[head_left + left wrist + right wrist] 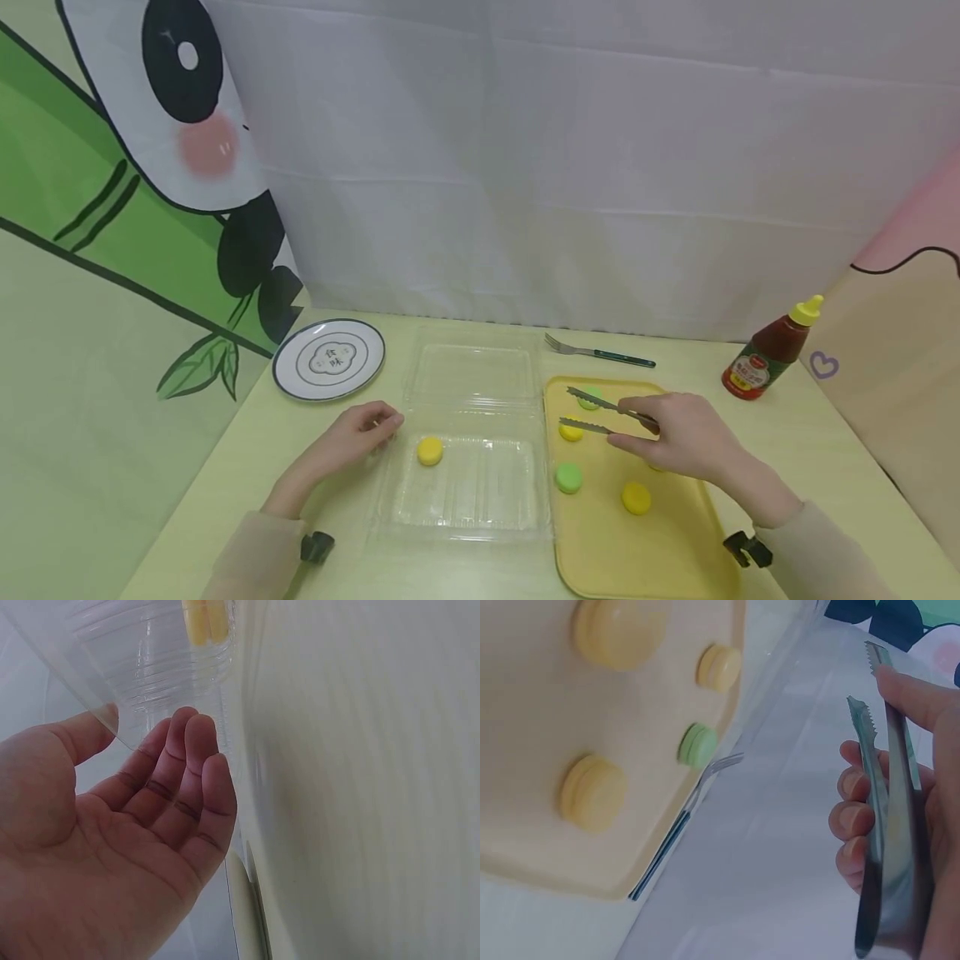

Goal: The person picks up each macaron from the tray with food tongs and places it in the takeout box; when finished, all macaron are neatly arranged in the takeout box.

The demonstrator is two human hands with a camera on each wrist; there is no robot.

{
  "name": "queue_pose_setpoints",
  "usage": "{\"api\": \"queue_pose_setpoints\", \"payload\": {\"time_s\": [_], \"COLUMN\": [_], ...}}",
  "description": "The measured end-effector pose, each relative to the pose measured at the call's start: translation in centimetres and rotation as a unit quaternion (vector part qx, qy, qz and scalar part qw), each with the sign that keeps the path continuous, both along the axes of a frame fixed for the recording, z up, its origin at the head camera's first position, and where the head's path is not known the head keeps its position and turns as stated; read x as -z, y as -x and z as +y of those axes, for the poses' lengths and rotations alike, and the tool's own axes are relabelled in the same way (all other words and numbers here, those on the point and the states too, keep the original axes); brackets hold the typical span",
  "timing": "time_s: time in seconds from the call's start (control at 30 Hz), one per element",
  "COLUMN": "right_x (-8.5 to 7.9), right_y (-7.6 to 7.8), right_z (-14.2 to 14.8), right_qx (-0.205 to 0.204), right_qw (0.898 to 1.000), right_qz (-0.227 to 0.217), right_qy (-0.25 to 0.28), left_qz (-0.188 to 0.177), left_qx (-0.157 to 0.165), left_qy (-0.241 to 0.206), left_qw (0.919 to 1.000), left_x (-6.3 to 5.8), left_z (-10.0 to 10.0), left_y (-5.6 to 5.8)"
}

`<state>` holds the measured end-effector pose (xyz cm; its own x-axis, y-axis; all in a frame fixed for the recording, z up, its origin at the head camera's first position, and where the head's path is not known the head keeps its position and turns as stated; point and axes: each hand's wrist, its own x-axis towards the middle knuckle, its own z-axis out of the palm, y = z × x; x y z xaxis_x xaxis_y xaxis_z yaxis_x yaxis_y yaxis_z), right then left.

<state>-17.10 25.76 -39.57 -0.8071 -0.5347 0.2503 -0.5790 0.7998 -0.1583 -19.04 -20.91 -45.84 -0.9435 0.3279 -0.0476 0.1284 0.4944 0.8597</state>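
The right hand point(686, 437) grips tongs point(900, 877) above a tray point(630, 554) while the relaxed left hand point(358, 435) perhaps touches a container point(487, 487) holding 1 yellow macaron point(430, 451).

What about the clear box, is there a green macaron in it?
No, the clear box holds just one macaron, and it is yellow.

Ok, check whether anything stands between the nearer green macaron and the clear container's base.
Only two edges: the left rim of the yellow tray and the neighbouring right side of the clear container. No other object shows between it and the green macaron.
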Motion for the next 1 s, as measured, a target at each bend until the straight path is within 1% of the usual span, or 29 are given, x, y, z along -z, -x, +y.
{"api": "queue_pose_setpoints", "payload": {"time_s": [0.2,0.5,0.7,0.83,1.0], "right_x": [0.4,1.3,1.8,2.4,3.1], "right_y": [-0.8,-2.0,-2.7,-3.1,-3.6], "right_z": [1.9,4.0,5.2,6.0,7.1], "right_qx": [0.027,0.062,0.087,0.098,0.109], "right_qw": [1.000,0.998,0.996,0.995,0.994], "right_qz": [0.005,0.003,-0.011,-0.018,-0.013], "right_qy": [-0.002,0.010,0.009,0.002,0.005], "left_qz": [0.001,-0.004,-0.011,-0.013,-0.012], "left_qx": [0.001,-0.001,-0.003,-0.005,-0.005], "left_qy": [-0.002,-0.007,-0.010,-0.009,-0.010], "left_qw": [1.0000,1.0000,0.9999,0.9999,0.9999], "left_x": [-0.1,-0.1,0.0,0.1,-0.1], "left_z": [0.0,-0.1,-0.2,-0.2,-0.2], "left_y": [-0.1,-0.1,-0.1,-0.1,-0.2]}}
